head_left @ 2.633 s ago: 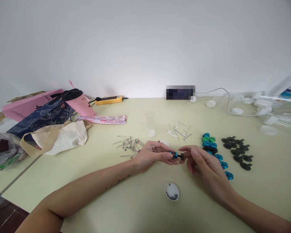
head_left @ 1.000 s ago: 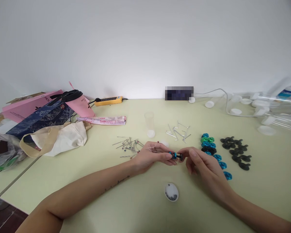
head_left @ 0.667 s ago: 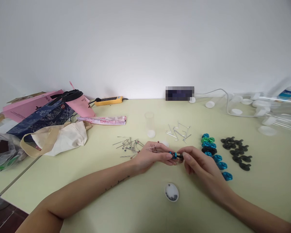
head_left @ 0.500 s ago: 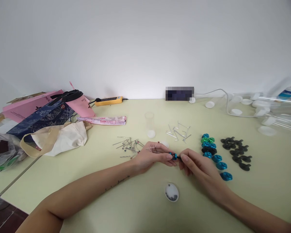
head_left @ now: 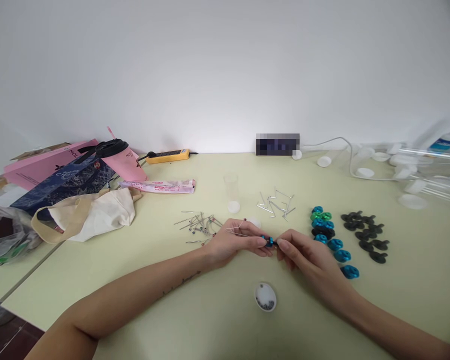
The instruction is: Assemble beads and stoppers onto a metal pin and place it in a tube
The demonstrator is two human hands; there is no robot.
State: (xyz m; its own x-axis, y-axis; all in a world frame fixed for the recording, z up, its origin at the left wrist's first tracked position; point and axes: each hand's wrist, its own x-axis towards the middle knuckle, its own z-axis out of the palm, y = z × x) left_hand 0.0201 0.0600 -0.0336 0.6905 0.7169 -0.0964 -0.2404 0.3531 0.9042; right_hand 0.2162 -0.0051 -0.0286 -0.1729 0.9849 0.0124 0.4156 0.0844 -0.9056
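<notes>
My left hand (head_left: 235, 242) pinches a small blue bead-like part (head_left: 269, 242) between thumb and fingers, and thin metal pins stick out of the same hand. My right hand (head_left: 307, 257) meets it from the right, its fingertips closed on a small black piece that is mostly hidden against the blue part. Both hands hover just above the pale green table (head_left: 195, 300). A row of blue and green parts (head_left: 330, 235) lies right of my hands. Black parts (head_left: 365, 235) lie further right.
A white lid with tiny dark beads (head_left: 266, 296) sits in front of my hands. Bent metal pins (head_left: 275, 204) and headed pins (head_left: 198, 226) lie behind them, with a clear vial (head_left: 231, 190). Bags (head_left: 86, 210) and a pink cup (head_left: 118, 157) stand at left; white caps (head_left: 405, 172) at right.
My right hand has slid left toward my left hand, pushing the black piece up against the blue part until it is hardly visible. My left hand has stayed in place.
</notes>
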